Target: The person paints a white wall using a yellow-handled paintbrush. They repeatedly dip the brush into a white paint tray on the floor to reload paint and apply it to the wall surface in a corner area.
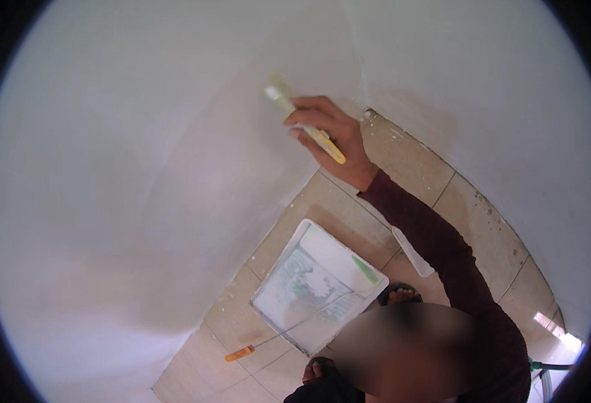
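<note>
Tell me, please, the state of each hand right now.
Right hand: closed, holding a paintbrush with a yellow handle end.
Left hand: not in view, so it cannot be told.

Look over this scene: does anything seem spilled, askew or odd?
White flecks dot the tan floor tiles near the foot of the right-hand wall, outside the white tray; they look like stray splashes, possibly paint.

Passable: tile floor strip between paint tray and white wall left of it. In the way: orange-handled tool jutting past tray's lower-left side, feet just below and right, sleeve upper right.
</note>
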### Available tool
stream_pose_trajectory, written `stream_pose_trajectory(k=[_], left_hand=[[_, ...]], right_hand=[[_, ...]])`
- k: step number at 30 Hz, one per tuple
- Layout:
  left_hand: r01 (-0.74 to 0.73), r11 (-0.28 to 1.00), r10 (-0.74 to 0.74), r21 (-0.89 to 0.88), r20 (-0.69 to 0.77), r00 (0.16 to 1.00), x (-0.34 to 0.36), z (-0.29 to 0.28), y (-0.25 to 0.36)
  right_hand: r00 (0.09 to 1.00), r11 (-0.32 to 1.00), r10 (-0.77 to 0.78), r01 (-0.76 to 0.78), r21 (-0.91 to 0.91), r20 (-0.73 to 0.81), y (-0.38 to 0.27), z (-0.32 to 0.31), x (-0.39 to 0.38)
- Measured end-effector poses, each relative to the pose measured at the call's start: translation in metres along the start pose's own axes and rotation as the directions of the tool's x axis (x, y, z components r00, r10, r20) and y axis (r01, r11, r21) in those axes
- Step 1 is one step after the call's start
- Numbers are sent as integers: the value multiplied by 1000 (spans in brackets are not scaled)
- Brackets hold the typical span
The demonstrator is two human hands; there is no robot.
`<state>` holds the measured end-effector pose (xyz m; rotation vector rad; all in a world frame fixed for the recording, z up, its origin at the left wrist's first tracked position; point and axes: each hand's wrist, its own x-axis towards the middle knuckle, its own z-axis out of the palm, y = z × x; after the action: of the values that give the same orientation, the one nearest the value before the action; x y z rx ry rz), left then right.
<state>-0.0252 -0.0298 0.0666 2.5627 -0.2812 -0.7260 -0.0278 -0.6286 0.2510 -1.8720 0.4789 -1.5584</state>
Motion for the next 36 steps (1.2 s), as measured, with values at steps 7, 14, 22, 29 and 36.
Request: stream_pose_trajectory(k=[7,14,22,29,36], left_hand=[[-25,995,26,-95,13,1000,4,2,-11],[-81,996,81,-38,-23,996,0,-1,3],[-48,994,44,-100,-48,998,9,13,-49],[-14,985,14,-174,-3,1000,3,3,-10],[23,956,-29,-291,-19,999,2,15,-28]], right_hand=[[975,952,201,-171,252,-99,30,-51,43],[942,999,-22,36,36,-336,54,-63,46],[979,976,203,-204,80,23,15,-19,-55],[608,453,768,-739,498,202,-1,-37,-98],[609,526,573,-786,325,548,-15,-68,-108]])
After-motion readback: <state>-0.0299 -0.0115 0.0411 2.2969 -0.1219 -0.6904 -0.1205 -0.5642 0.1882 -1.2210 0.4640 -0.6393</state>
